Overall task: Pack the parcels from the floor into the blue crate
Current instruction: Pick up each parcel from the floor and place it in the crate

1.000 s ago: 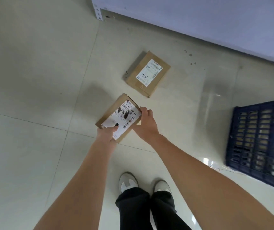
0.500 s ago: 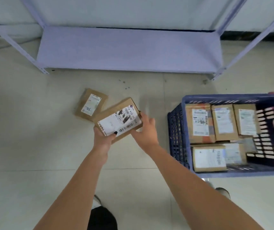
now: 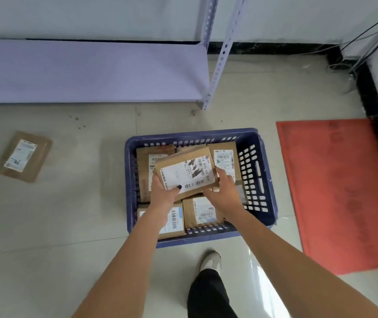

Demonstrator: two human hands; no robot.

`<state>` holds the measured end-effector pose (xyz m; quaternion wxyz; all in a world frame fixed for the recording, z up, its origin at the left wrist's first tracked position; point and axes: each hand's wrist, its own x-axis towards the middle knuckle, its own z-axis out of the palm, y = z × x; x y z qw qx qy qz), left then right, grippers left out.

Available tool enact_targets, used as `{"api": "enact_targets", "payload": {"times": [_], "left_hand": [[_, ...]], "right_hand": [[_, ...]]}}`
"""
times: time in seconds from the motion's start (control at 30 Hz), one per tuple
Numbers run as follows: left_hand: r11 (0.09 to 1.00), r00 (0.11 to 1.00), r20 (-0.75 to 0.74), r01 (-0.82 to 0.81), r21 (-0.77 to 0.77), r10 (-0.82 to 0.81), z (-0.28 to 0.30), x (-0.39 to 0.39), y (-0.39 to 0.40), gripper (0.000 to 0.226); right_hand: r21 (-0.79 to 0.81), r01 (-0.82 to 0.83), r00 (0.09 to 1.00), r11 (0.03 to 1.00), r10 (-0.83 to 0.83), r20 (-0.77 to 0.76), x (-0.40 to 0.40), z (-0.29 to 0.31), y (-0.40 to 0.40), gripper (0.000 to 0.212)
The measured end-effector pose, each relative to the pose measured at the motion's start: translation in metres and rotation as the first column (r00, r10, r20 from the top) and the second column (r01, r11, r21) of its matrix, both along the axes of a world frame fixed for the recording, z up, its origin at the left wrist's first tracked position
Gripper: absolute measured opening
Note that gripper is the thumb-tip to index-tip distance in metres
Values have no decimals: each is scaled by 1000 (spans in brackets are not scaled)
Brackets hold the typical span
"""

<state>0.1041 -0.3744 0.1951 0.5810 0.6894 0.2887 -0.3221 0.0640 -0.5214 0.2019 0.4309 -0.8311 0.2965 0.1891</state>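
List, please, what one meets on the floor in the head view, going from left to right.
Parcel on the floor → blue crate, over which both hands hold a parcel → red mat.

Labelled brown parcel (image 3: 186,173) above blue crate (image 3: 264,180)

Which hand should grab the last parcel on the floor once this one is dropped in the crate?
Probably the left hand. The floor parcel lies far left of the crate, on that hand's side. The right hand would have to cross the body. Both now grip the held parcel.
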Motion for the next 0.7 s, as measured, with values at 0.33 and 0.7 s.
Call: {"api": "enact_targets", "payload": {"times": [0.33,0.7], "left_hand": [[964,961,-104,247,-94,-256,-50,-55,-115,76],[961,946,-170,275,-31,-276,-106,-86,-164,73]], "right_hand": [[-75,192,972,979,-200,-120,-83,-35,-98,53],[-154,74,954,985,-115,-278,-101,-91,-140,57]]}}
